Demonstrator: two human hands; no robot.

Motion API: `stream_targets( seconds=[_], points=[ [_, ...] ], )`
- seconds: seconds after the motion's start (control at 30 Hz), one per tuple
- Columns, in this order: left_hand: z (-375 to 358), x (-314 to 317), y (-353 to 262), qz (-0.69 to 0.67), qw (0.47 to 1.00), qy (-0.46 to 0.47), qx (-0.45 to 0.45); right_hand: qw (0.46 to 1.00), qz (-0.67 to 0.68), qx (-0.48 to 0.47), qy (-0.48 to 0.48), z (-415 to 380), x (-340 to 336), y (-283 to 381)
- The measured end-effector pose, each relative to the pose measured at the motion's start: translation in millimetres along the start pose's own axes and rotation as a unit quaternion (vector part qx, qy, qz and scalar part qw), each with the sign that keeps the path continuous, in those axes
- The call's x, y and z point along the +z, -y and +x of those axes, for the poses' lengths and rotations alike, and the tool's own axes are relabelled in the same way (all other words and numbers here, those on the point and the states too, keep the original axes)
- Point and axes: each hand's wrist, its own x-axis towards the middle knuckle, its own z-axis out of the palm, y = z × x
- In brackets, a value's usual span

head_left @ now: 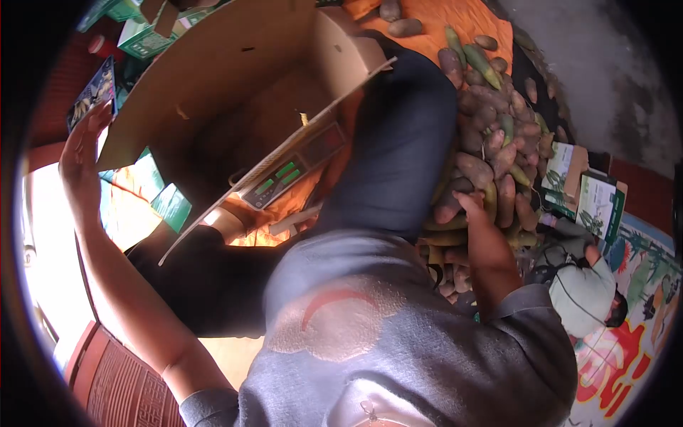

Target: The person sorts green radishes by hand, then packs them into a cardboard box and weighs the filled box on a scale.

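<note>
My left hand (87, 146) is raised at the far left, fingers stretched out, against the outer edge of a large open cardboard box (235, 53). On the right, my right hand (472, 205) reaches into a pile of reddish-brown root vegetables (475, 169). Its fingers curl over a dark reddish root vegetable (449, 202) at the near side of the pile; some fingertips are hidden. Long green radishes (483, 65) lie among the roots. Beyond the box's near flap sits a digital scale (288, 171) with lit green displays.
Orange cloth (466, 21) lies under the far end of the pile. Green-and-white cartons (601, 205) stand at the right, near another person (585, 295) in a light shirt. More green cartons (146, 39) are at the upper left. A carved red wooden piece (124, 381) is at the lower left.
</note>
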Motion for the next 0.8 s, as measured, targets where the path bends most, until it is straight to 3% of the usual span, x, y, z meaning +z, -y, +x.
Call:
stream_targets(
  seconds=[0.1, 0.23, 0.43, 0.67, 0.73, 0.77, 0.8],
  points=[
    [2.9, 5.4, -7.8, -0.007, 1.000, -0.007, -0.022, 0.985, 0.134, 0.102, 0.045, -12.0, 16.6, 3.4],
    [3.8, 16.0, -22.2, -0.009, 0.999, -0.036, -0.009, 0.988, 0.145, 0.039, -0.037, 11.5, 42.4, -1.9],
    [6.7, 19.0, -27.1, 0.054, 0.998, -0.031, -0.032, 0.988, 0.146, 0.009, -0.049, -15.8, 38.6, 16.8],
    [13.5, 23.6, -43.6, 0.126, 0.990, -0.054, -0.014, 0.978, 0.046, -0.204, -0.010, -88.6, -34.5, 72.9],
    [15.6, 27.9, -45.3, 0.143, 0.988, -0.054, 0.014, 0.942, 0.064, -0.314, -0.102, -68.1, -60.1, 90.9],
    [16.4, 30.3, -51.3, 0.167, 0.985, -0.048, 0.018, 0.891, 0.039, -0.405, -0.199, -84.5, -86.6, 107.0],
    [17.3, 31.3, -54.5, 0.190, 0.981, -0.043, 0.023, 0.897, 0.096, -0.388, -0.188, -96.6, -115.3, 129.4]
  ],
)
